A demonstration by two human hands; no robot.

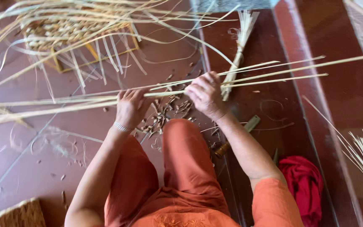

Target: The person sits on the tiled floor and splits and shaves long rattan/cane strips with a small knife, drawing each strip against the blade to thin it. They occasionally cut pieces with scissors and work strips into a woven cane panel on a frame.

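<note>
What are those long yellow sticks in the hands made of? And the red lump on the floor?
The long strips held by the left hand and right hand look like split cane or bamboo: pale, matte, thin and bendy. The red lump looks like soft cloth, since it is crumpled into folds.

orange clothes (190,168), silver wrist bracelet (121,127)

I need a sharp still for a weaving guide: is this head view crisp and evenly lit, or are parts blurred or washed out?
In the head view, the left hand, right hand and the long cane strips they grip look slightly soft; light is even and diffuse on the red-brown floor, without hard shadows; the top right corner is washed out; the half-woven basket at the top left is soft too.
</note>
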